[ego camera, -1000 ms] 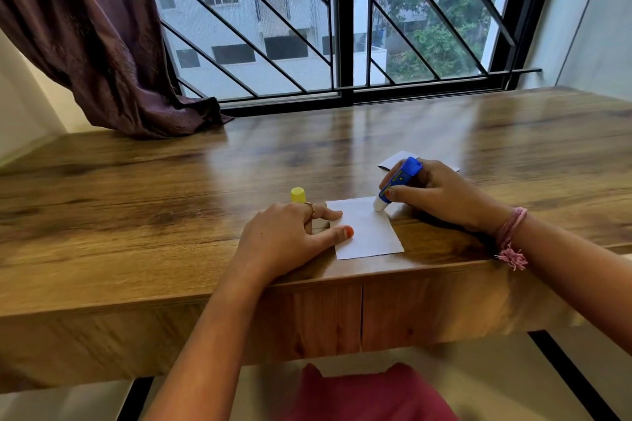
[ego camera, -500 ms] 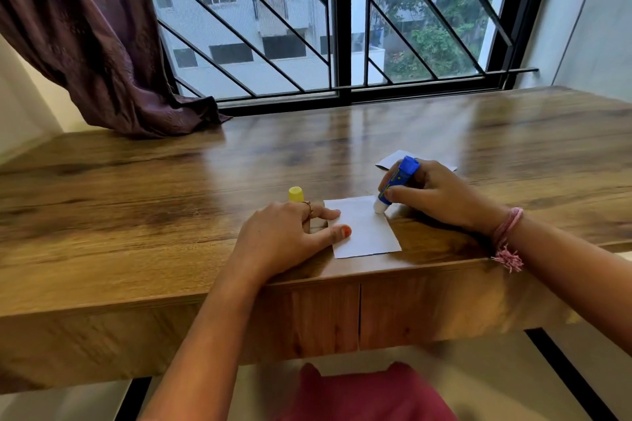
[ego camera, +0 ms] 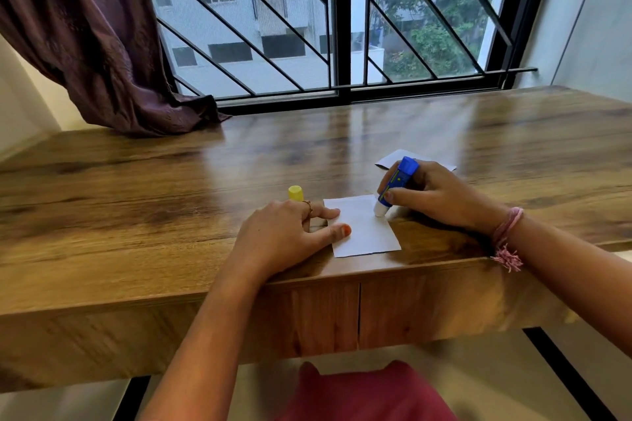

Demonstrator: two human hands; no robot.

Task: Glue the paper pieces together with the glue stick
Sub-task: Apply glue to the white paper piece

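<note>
The right hand (ego camera: 434, 196) covers most of the second paper piece (ego camera: 393, 157) at its twelve o'clock. The left hand (ego camera: 284, 236) hides the yellow cap's (ego camera: 295, 192) base. The glue stick's (ego camera: 396, 183) label is too small to read. The surface (ego camera: 136, 215) runs past both side edges.

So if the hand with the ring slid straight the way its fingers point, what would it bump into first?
The left hand points right, across the white paper it is pressing. Going straight on, it would probably meet the glue stick tip and the right hand holding it, though depth is hard to judge.
</note>
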